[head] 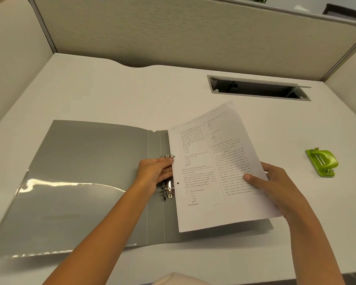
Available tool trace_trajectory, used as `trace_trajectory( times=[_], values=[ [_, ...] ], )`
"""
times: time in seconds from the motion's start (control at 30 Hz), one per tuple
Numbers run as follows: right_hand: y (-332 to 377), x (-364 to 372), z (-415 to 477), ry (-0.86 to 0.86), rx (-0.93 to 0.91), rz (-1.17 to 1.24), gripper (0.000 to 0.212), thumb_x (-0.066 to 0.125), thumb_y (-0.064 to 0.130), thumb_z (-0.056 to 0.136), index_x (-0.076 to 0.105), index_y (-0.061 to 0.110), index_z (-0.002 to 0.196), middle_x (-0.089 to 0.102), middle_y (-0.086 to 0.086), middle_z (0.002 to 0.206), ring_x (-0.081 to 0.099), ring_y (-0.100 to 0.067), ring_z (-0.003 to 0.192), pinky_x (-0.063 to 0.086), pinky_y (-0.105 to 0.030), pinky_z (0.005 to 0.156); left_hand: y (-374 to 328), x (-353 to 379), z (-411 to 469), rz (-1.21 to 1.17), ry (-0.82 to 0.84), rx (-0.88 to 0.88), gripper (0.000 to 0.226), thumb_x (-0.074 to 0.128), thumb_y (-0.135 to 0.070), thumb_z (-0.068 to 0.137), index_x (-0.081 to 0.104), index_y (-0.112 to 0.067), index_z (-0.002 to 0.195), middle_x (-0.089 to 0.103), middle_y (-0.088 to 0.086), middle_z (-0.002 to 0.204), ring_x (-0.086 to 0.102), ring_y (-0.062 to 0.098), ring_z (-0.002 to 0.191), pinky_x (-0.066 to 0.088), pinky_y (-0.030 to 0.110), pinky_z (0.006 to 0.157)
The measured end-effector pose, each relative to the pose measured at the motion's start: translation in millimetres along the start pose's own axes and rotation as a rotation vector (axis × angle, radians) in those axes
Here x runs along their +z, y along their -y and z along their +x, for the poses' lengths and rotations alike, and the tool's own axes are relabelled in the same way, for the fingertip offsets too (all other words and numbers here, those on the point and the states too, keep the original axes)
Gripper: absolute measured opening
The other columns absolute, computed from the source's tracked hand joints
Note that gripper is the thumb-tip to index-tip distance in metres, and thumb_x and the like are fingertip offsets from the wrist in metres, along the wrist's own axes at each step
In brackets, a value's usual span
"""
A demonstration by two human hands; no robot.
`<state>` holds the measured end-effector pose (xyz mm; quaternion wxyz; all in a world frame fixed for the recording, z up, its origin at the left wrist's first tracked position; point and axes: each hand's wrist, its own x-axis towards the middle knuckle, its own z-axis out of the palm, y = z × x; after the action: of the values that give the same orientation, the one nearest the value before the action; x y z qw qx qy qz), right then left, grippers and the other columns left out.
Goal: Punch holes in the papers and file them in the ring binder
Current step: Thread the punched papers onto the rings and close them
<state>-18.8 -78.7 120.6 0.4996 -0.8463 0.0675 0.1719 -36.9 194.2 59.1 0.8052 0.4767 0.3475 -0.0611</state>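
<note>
Head view: I see my left hand [155,171] lying over the ring mechanism [169,189] at the spine of the open grey ring binder [86,171], its fingers [166,176] close together and pressed flat at the left edge of the papers [216,167]. Whether they pinch that edge or only steady it, I cannot tell. Just past those fingertips one metal ring [169,156] stands up at the papers' margin, and a dark punched hole [177,183] shows in the margin just below them.

My right hand [275,188] is clamped on the papers' right edge, thumb [253,178] on the printed top side, the other fingers hidden underneath. The stack hangs tilted between the two hands, its right side lifted off the binder's right cover.

Left of my left hand the binder's front cover lies flat, with a shiny clear pocket [49,202] over its lower part. To the right of my right hand, well apart, the green hole punch [322,162] sits alone on the white desk [132,95]. Beyond the papers, a cable slot [259,88] is cut into the desk near the partition wall [173,31].
</note>
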Motion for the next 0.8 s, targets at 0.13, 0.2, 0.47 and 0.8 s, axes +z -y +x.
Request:
trace_trajectory(
  times=[0.13, 0.2, 0.47, 0.8],
  values=[
    [-5, 0, 2, 0.009, 0.022, 0.006, 0.032, 0.071, 0.025, 0.084, 0.064, 0.022, 0.116, 0.072, -0.001, 0.107, 0.072, -0.026, 0.084, 0.058, -0.043, 0.081, 2, 2, -3, 0.066, -0.022, 0.053, 0.011, 0.068, 0.004, 0.083, 0.067, 0.008, 0.093, 0.073, 0.017, 0.087, 0.074, 0.018, 0.066, 0.058, 0.022, 0.057],
    [-7, -1, 3, 0.013, 0.033, 0.019, 0.033, 0.072, 0.024, 0.083, 0.064, 0.02, 0.116, 0.072, -0.002, 0.107, 0.072, -0.027, 0.085, 0.057, -0.046, 0.083, 3, 0, -5, 0.089, -0.028, 0.069, 0.011, 0.067, 0.004, 0.084, 0.067, 0.008, 0.094, 0.074, 0.017, 0.087, 0.074, 0.019, 0.068, 0.06, 0.024, 0.06],
    [-14, 3, -1, 0.021, 0.044, 0.057, 0.029, 0.072, 0.021, 0.083, 0.065, 0.02, 0.111, 0.073, -0.002, 0.104, 0.072, -0.027, 0.086, 0.058, -0.044, 0.082, 4, -10, -27, 0.445, -0.214, 0.315, 0.008, 0.07, -0.011, 0.084, 0.071, -0.016, 0.089, 0.074, 0.001, 0.082, 0.072, 0.013, 0.069, 0.054, 0.014, 0.059],
    [-19, 11, -13, -0.012, -0.005, 0.081, 0.022, 0.071, 0.018, 0.084, 0.068, 0.023, 0.105, 0.075, 0.003, 0.098, 0.072, -0.023, 0.086, 0.057, -0.037, 0.077, 22, -27, -53, 0.75, -0.134, 0.167, 0.013, 0.067, -0.018, 0.088, 0.068, -0.02, 0.075, 0.073, -0.002, 0.072, 0.07, 0.01, 0.064, 0.055, 0.018, 0.06]
  ],
)
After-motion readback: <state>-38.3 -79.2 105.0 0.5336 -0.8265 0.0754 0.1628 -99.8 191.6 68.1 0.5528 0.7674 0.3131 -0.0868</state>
